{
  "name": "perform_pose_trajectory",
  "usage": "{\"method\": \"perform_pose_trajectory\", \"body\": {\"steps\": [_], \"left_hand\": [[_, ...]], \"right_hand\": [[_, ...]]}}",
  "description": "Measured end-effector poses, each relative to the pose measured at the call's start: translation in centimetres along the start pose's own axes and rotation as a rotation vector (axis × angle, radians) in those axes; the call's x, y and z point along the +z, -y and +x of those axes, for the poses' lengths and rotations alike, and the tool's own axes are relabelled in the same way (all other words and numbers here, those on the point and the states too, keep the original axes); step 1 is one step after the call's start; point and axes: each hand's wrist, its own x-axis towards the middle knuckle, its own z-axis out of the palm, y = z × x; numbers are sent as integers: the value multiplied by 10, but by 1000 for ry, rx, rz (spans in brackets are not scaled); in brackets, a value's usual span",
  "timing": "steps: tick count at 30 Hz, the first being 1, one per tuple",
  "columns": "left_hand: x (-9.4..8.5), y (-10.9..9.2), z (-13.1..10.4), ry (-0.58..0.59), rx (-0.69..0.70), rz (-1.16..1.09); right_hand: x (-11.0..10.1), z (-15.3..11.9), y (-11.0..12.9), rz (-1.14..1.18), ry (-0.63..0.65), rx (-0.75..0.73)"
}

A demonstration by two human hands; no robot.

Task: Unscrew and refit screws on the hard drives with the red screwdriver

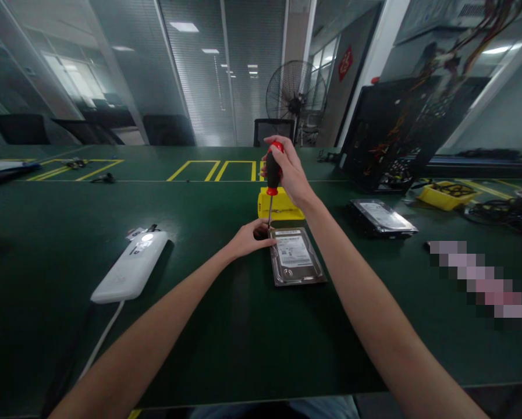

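My right hand is wrapped around the red and black handle of a screwdriver. Its shaft points down, nearly upright, with the tip at the far left corner of a hard drive. The drive lies flat on the green table, its white label facing up. Along the drive's left edge, my left hand grips it, thumb at the side and forefinger by the screwdriver tip. Whether the tip sits in a screw is too small to see. Just behind the drive stands a yellow box, partly covered by my right arm.
To the right lies a second hard drive, with a black computer case and a yellow tray behind it. A white power bank with a cable rests at left. A pixelated patch covers something at far right.
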Motion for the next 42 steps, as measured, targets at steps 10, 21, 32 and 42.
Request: {"method": "perform_pose_trajectory", "body": {"steps": [10, 21, 32, 42], "left_hand": [[-1, -1, 0, -23, -6, -3], [1, 13, 3, -106, -29, -118], [2, 1, 0, -253, -24, -144], [11, -2, 5, -376, -44, 88]], "right_hand": [[6, -1, 10, 17, -104, 5], [6, 0, 11, 199, -95, 54], [-1, 1, 13, 180, -160, 140], [12, -1, 19, 134, -110, 135]]}}
